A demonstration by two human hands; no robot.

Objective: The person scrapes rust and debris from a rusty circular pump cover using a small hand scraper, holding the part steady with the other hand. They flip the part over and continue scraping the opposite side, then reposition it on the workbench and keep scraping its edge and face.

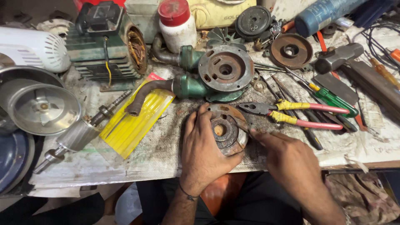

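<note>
My left hand [204, 152] grips a rusty round metal end cover [227, 131] at the near edge of the workbench, fingers curled over its left rim. My right hand [287, 160] holds a thin metal tool [243, 127] whose tip rests against the cover's right side, near its central bearing hole. Just behind the cover lies a green pump housing [208, 77] with a rusty round face and a bent pipe.
Red and yellow handled pliers [300, 114] and a green screwdriver [333, 100] lie to the right. A motor rotor [79, 133], yellow plastic sheet [133, 121], green motor stator [104, 46], white jar [177, 25], hammer [337, 58] and rusty discs crowd the bench.
</note>
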